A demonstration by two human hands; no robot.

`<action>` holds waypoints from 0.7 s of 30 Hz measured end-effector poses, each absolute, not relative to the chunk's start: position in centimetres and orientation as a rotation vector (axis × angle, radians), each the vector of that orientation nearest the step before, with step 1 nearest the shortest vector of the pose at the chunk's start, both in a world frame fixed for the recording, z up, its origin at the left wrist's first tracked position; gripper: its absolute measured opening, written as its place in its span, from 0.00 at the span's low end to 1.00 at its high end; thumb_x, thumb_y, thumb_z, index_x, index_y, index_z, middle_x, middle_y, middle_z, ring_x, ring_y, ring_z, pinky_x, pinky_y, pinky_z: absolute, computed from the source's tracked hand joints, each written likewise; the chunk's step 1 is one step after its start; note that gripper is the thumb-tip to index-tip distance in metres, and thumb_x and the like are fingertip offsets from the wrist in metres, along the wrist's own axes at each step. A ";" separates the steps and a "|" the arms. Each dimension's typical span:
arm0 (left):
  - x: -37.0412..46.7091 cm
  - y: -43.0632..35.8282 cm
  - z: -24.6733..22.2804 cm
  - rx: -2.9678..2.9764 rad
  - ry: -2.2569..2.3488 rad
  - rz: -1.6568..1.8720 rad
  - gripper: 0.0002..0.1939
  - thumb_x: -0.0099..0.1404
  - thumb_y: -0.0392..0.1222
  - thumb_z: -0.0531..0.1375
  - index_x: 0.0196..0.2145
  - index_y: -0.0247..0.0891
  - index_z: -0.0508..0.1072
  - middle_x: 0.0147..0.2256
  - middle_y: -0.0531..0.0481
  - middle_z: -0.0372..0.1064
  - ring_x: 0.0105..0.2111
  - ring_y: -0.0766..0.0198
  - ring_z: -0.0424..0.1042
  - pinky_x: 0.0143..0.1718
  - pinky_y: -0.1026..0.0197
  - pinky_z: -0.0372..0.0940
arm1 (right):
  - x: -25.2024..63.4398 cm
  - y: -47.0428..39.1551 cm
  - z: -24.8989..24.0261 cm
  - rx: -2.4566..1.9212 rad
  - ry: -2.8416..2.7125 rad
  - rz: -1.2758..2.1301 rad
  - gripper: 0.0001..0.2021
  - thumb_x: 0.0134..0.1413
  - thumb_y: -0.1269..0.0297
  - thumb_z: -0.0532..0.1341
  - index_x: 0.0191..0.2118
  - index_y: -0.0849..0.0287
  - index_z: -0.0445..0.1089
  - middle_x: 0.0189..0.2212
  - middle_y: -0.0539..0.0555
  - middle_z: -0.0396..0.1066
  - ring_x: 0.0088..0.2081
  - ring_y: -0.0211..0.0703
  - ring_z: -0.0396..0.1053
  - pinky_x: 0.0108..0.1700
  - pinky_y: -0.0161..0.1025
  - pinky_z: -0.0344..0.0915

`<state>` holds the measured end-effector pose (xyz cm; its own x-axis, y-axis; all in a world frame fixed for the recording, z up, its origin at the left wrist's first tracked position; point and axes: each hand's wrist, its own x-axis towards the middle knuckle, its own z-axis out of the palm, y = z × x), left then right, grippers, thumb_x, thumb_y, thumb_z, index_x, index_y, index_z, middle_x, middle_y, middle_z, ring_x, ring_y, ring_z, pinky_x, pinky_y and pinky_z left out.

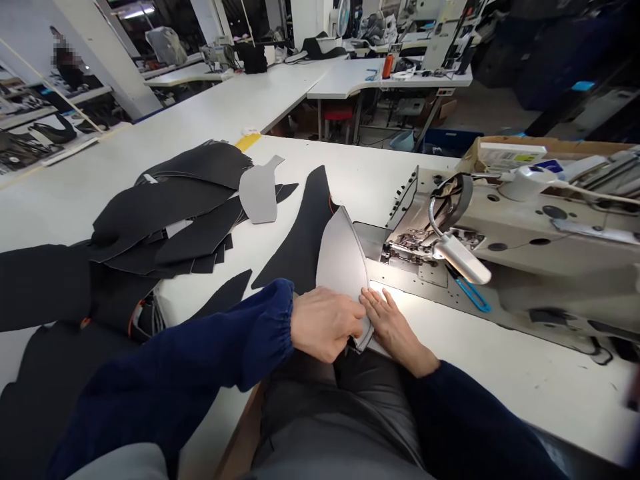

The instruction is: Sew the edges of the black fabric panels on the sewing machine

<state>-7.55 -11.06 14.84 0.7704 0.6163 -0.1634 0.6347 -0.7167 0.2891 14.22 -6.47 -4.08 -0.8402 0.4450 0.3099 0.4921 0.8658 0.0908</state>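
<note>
A light grey, leaf-shaped fabric piece [343, 257] lies at the table's front edge, its pointed end away from me. My left hand [327, 325] is curled over its near end with the fingers closed on the edge; the fingertips are partly hidden. Against the right edge of the same piece, my right hand [395, 330] lies fairly flat, fingers stretched out. Layered edges show at the near corner. Under and left of it is a black fabric panel [306, 233]. The sewing machine [540, 227] stands to the right, its lamp [463, 259] lighting the needle area.
Black cut panels [170, 207] are piled on the left, with a small grey piece [259, 193] beside them. Blue thread snips [470, 290] lie by the machine bed. A cardboard box [467, 157] stands behind the machine. Further white tables [270, 83] extend beyond.
</note>
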 end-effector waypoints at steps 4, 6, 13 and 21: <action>-8.0 -9.9 14.1 2.775 1.018 0.089 0.10 0.61 0.31 0.54 0.32 0.36 0.75 0.32 0.49 0.68 0.32 0.63 0.64 0.27 0.60 0.55 | 14.3 -4.9 -5.0 -0.808 -2.646 -0.144 0.30 0.44 0.83 0.49 0.57 0.76 0.59 0.57 0.73 0.62 0.60 0.58 0.58 0.60 0.62 0.55; -8.2 -9.2 13.5 2.840 1.089 0.198 0.11 0.64 0.31 0.52 0.34 0.36 0.75 0.32 0.48 0.67 0.32 0.63 0.64 0.30 0.59 0.55 | 14.5 -4.0 -5.3 -0.855 -2.570 -0.071 0.31 0.42 0.83 0.49 0.57 0.75 0.60 0.56 0.73 0.63 0.59 0.57 0.60 0.60 0.62 0.55; -7.7 -6.9 12.7 2.894 1.226 0.501 0.14 0.68 0.32 0.50 0.36 0.38 0.75 0.32 0.48 0.67 0.31 0.64 0.61 0.31 0.58 0.51 | 15.1 -2.0 -6.0 -0.982 -2.395 0.036 0.31 0.43 0.80 0.50 0.57 0.69 0.61 0.53 0.69 0.67 0.55 0.55 0.65 0.59 0.61 0.57; -6.5 -5.7 13.1 2.893 1.218 0.757 0.15 0.69 0.33 0.49 0.39 0.40 0.76 0.31 0.49 0.67 0.32 0.64 0.61 0.36 0.59 0.53 | 14.2 -2.1 -5.7 -1.108 -2.140 0.183 0.25 0.52 0.76 0.48 0.56 0.58 0.63 0.51 0.56 0.71 0.52 0.48 0.69 0.59 0.57 0.60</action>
<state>-6.48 -5.65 13.13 0.6064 0.6543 0.4519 0.6949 -0.7123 0.0989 14.22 -2.13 -5.71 -0.3813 0.7603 0.5259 0.6597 0.6223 -0.4213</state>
